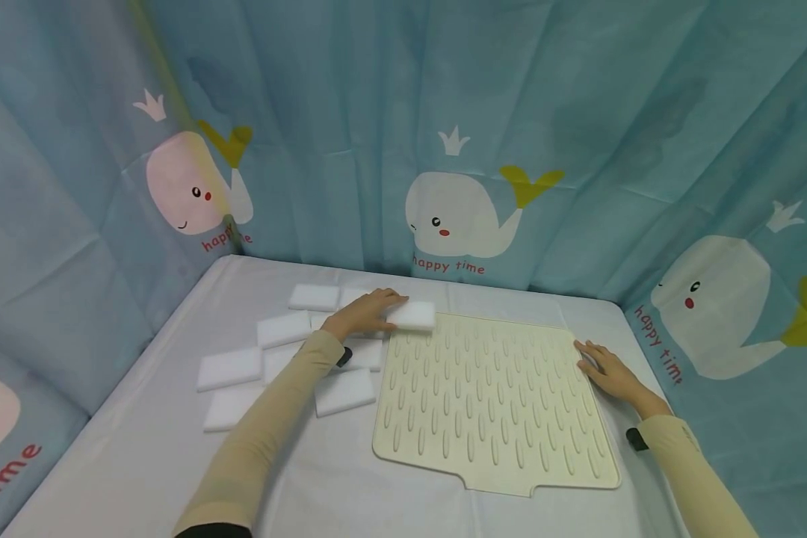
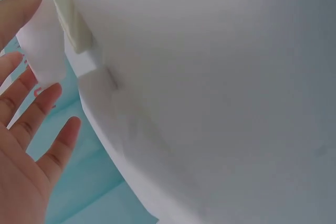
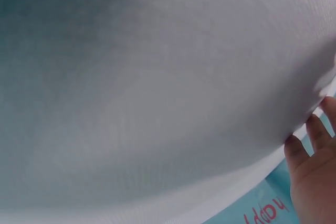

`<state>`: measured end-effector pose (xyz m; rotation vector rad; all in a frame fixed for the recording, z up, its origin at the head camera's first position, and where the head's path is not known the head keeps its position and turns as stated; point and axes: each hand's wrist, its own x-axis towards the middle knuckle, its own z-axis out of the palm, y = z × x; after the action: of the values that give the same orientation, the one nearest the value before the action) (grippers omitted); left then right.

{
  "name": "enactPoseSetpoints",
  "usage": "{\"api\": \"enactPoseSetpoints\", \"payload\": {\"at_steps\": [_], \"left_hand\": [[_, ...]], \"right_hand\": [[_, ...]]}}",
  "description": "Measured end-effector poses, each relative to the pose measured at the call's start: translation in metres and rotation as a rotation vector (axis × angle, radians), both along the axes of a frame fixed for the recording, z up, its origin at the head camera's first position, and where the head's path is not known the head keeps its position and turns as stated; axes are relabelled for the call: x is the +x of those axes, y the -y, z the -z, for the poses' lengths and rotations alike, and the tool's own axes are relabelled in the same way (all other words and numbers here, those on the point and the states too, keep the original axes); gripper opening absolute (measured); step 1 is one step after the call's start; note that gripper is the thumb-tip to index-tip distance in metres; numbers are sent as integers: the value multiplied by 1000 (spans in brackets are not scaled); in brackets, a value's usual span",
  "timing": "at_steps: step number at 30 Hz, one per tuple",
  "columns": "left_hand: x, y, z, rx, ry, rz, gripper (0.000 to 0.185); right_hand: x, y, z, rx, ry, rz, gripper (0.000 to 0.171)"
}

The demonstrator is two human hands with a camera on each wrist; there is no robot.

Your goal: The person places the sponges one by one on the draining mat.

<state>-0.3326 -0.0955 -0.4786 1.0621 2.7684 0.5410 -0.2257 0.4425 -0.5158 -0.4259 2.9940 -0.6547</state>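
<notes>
My left hand point(image 1: 368, 311) pinches a white sponge point(image 1: 413, 315) between thumb and fingers, over the far left corner of the cream mat point(image 1: 498, 396). In the left wrist view the thumb lies on one side of the sponge point(image 2: 44, 40) and the fingertips on the other. The mat is flat, with rows of raised oval ridges and a tab on its near edge. At the mat's upper right edge rests my right hand point(image 1: 612, 373), its fingers extended and fingertips touching the border. Several more white sponges point(image 1: 345, 391) lie left of the mat, some partly hidden by my left arm.
A white cloth point(image 1: 350, 478) covers the table. Behind and at both sides hangs a blue curtain point(image 1: 336, 202) printed with whales, close to the table's edges. One loose sponge point(image 1: 314, 297) lies near the back edge, another point(image 1: 230, 369) farther left.
</notes>
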Motion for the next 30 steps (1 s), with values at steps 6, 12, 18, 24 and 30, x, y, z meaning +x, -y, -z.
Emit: {"api": "enactPoseSetpoints", "payload": {"at_steps": [6,12,18,24,30], "left_hand": [[-3,-9,6,-23,20,0,69],[-2,-16,3,-47,38,6,68],[0,-20,3,-56,40,-2,68],[1,-23,3,-60,49,-27,69],[-1,-25,4,-97,19,-26,70]], "right_hand": [[1,1,0,-5,0,4,54],[1,2,1,-2,-10,10,54],[-1,0,4,14,0,12,55],[-1,1,3,28,4,9,55],[1,3,0,31,-3,11,55]]}}
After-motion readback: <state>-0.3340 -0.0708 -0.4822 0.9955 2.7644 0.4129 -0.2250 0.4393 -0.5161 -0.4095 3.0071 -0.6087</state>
